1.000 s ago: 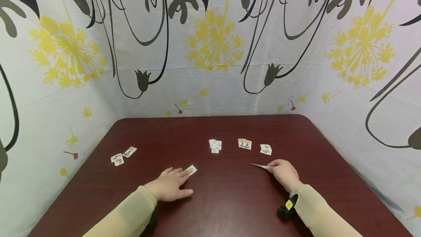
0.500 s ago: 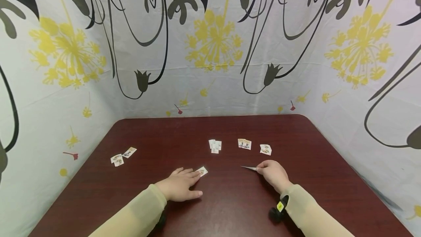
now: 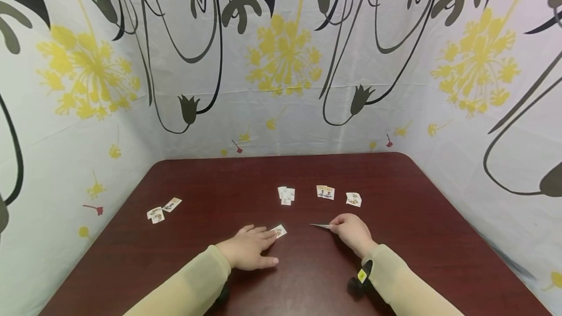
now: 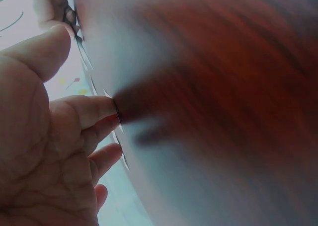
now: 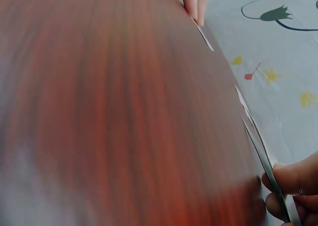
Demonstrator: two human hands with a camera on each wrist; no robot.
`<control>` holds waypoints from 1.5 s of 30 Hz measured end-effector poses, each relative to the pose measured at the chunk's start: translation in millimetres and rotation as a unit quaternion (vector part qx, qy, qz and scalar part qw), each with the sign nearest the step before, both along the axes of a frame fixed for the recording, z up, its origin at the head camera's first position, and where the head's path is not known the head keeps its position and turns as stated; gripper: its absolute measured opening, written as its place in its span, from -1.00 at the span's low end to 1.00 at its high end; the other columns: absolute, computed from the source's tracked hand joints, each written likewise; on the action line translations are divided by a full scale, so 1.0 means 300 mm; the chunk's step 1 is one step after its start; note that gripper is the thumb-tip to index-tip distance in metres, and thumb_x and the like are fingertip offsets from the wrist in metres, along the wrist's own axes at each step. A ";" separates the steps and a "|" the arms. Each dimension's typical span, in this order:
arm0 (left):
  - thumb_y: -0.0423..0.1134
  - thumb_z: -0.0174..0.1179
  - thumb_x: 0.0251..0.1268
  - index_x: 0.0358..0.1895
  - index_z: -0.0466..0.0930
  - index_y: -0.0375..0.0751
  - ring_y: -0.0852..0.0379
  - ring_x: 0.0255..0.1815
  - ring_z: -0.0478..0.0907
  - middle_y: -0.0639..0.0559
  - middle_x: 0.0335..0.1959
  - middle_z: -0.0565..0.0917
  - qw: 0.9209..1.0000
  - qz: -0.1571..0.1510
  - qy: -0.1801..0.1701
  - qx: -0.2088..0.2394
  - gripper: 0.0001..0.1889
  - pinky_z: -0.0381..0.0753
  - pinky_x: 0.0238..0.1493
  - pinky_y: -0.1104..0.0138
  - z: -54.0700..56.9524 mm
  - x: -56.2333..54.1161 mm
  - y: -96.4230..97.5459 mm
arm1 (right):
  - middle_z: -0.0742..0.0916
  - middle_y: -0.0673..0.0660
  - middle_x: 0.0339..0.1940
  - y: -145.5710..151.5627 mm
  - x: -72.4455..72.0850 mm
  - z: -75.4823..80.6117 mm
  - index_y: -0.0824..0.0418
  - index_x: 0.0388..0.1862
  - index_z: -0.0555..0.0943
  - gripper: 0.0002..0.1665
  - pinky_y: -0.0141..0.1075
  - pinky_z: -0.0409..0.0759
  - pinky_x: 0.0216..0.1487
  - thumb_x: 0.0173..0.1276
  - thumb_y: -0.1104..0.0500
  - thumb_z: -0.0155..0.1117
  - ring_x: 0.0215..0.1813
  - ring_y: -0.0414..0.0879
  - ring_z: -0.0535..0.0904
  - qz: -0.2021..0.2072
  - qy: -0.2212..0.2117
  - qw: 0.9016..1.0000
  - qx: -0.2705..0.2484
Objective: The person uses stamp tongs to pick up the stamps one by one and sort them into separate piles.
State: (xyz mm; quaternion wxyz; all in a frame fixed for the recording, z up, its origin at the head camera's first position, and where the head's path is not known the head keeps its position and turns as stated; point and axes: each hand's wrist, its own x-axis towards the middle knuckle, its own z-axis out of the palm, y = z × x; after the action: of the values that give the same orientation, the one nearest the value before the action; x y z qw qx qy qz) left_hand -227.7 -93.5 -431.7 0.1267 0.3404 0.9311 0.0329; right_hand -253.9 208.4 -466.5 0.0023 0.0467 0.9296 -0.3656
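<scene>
Fingers of the left hand, outstretched, rest on a card — apparently steadying it against the tabletop; the right hand pinches another card by one end, likely leaving most uncovered. Beyond, a left cluster and far clusters of cards overlap, perhaps to stay grouped.

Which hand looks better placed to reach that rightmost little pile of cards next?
Likely the right hand: it is nearer the rightmost pile and pinches a thin card-like piece. The left hand is farther off, its fingertips on a card.
</scene>
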 end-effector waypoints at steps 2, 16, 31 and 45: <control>0.32 -0.05 0.34 0.45 0.28 -0.08 0.01 0.49 0.11 0.14 0.45 0.27 1.000 -0.003 -0.001 -0.003 -0.25 -0.04 0.45 0.00 0.001 0.000 0.007 | 0.71 -0.05 -0.34 -0.013 0.000 0.002 0.08 -0.41 0.73 -0.92 -0.19 0.47 -0.23 0.23 0.14 0.31 -0.29 -0.13 0.54 0.002 0.000 1.000 0.000; 0.35 -0.10 0.35 0.47 0.24 -0.03 0.06 0.50 0.08 0.20 0.47 0.23 1.000 -0.020 -0.003 -0.014 -0.24 -0.06 0.45 0.02 0.000 0.000 0.037 | 0.69 -0.07 -0.37 -0.068 -0.004 -0.005 0.05 -0.45 0.72 -0.92 -0.21 0.48 -0.24 0.21 0.12 0.34 -0.32 -0.16 0.52 0.013 0.002 1.000 0.007; 0.30 -0.06 0.37 0.45 0.26 -0.09 0.02 0.49 0.10 0.15 0.46 0.25 1.000 -0.030 -0.001 -0.007 -0.26 -0.04 0.44 -0.01 0.008 0.003 0.046 | 0.69 -0.09 -0.41 -0.126 -0.007 -0.009 0.05 -0.48 0.72 -0.93 -0.19 0.49 -0.24 0.18 0.13 0.37 -0.34 -0.16 0.52 0.029 0.005 1.000 0.006; 0.34 -0.08 0.34 0.46 0.25 -0.03 0.06 0.50 0.09 0.19 0.47 0.23 1.000 -0.023 0.002 -0.012 -0.25 -0.05 0.45 0.01 -0.001 0.001 0.045 | 0.68 -0.09 -0.42 -0.163 -0.004 0.002 0.05 -0.49 0.72 -0.91 -0.16 0.50 -0.20 0.20 0.15 0.36 -0.34 -0.15 0.53 0.035 0.009 0.999 0.008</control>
State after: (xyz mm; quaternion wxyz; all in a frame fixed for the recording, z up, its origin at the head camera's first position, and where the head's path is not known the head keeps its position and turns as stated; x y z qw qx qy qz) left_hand -227.3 -80.1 -431.9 0.1296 0.3607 0.9235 0.0185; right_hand -255.3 159.4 -466.0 0.0064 0.0109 0.9334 -0.3586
